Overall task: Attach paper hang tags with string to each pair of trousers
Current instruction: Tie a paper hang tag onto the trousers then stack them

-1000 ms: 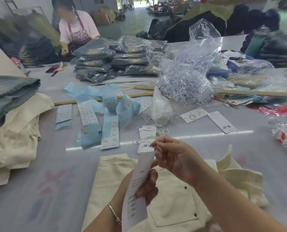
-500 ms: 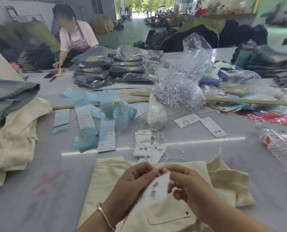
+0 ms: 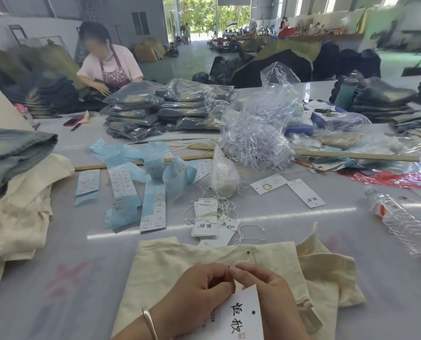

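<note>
Cream trousers (image 3: pixel 180 256) lie flat on the table in front of me. Over them, my left hand (image 3: pixel 199 293) and my right hand (image 3: pixel 266 290) meet fingertip to fingertip, pinching something too thin to make out, perhaps string. A white paper hang tag (image 3: pixel 239 315) with black characters and a punched hole lies between my wrists, under my fingers. Beyond the trousers sits a small stack of hang tags (image 3: pixel 204 222) with loose white string (image 3: pixel 226 207) tangled around it. A plastic bag of string (image 3: pixel 224 175) stands behind.
Blue label strips (image 3: pixel 153 197) lie left of the tags. A cream and denim garment pile (image 3: pixel 13 192) is at the left. A plastic bottle (image 3: pixel 400 219) lies at the right. Bagged trousers (image 3: pixel 170 111), shredded plastic (image 3: pixel 258 138) and wooden rulers (image 3: pixel 351 155) fill the middle. A person (image 3: pixel 109 67) works opposite.
My hands came down from holding the tag up in the air to just over the trousers and closed together at the fingertips. The tag now hangs low between my wrists.
</note>
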Tool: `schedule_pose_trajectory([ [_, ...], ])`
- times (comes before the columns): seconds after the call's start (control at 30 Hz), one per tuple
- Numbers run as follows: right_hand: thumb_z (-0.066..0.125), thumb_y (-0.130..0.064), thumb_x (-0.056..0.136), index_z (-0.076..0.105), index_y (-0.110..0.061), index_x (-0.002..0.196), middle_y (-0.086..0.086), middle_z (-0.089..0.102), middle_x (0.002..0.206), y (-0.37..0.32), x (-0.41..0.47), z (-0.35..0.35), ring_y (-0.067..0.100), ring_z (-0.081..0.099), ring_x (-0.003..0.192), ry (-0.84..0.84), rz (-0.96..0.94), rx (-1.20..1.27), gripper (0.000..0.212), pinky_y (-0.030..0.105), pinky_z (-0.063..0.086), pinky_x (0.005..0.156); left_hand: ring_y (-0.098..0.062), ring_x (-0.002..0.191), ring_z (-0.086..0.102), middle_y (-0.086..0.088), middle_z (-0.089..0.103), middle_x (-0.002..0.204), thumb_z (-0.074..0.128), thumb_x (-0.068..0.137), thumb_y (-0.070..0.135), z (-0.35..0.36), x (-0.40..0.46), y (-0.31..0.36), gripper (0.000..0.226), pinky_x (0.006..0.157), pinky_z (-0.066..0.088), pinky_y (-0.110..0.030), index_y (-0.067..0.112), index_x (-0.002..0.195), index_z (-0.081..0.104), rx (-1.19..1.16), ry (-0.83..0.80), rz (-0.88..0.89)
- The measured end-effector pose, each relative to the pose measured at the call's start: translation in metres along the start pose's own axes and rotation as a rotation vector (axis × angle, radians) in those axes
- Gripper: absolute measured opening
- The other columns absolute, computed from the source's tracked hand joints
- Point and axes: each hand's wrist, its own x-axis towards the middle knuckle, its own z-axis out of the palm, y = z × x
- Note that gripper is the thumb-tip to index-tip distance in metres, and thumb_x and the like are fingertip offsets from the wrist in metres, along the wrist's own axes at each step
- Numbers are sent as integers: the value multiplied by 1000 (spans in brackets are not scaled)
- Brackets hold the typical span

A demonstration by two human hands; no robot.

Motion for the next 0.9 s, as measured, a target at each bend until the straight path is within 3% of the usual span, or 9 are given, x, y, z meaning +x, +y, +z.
schedule_pose_trajectory([
  [0.1,81,-5,53,74,-10,58,10,55,50,-2,1,2,16,41,36,-4,59,18,10,20,31,45,-6,58,38,11,45,58,55,79,25,-6,-1,2,14,57,33,-21,28,66,60,121,-7,-2],
  [0.17,79,-7,47,74,-9,60,12,62,61,-3,1,1,14,38,37,-53,129,114,14,19,31,41,-2,55,39,13,46,55,58,84,18,-11,-3,0,23,54,32,-17,31,64,60,189,-27,-12],
  [0.27,72,0,58,70,-2,63,14,67,69,-3,0,0,10,37,32,-120,195,294,6,14,31,30,-1,51,40,14,47,52,58,87,16,-17,-6,-2,28,52,31,-13,33,66,58,266,-49,-14],
  [0.37,68,1,64,64,-3,68,12,56,57,-2,1,-4,10,37,28,-149,188,358,7,14,29,27,-3,48,37,12,46,50,57,93,40,-20,-7,-5,12,50,30,-14,33,83,56,250,73,25],
  [0.4,67,-1,65,63,-3,70,9,50,53,-4,1,-5,9,35,28,-159,168,344,7,13,27,27,-4,46,38,11,45,49,55,92,52,-21,-7,-6,19,48,30,-14,33,89,55,253,122,18],
  [0.5,66,-7,70,63,-2,75,2,32,50,-12,-3,-6,6,20,33,-166,76,184,8,12,17,31,-3,43,38,9,42,45,59,75,68,-26,-6,-6,43,46,32,-15,30,95,57,237,208,-33],
  [0.63,67,-8,76,68,-5,70,-1,27,45,-20,-10,-6,6,15,36,-182,-54,-79,7,12,14,34,-4,46,36,11,43,47,77,61,51,-30,-3,0,34,47,29,-15,21,69,64,179,226,-48],
  [0.73,69,-1,80,71,-5,66,-1,32,41,-22,-14,-4,6,20,33,-179,-175,-230,15,13,20,34,-6,49,40,9,51,53,72,66,33,-31,-2,7,13,48,33,-16,25,60,64,50,198,-33],
  [0.9,74,-3,78,70,-5,63,-4,33,40,-27,-17,0,8,19,40,-195,-390,-433,16,14,18,41,-14,51,46,-3,64,60,62,86,36,-32,-3,7,19,53,38,-28,22,75,55,63,304,73],
])
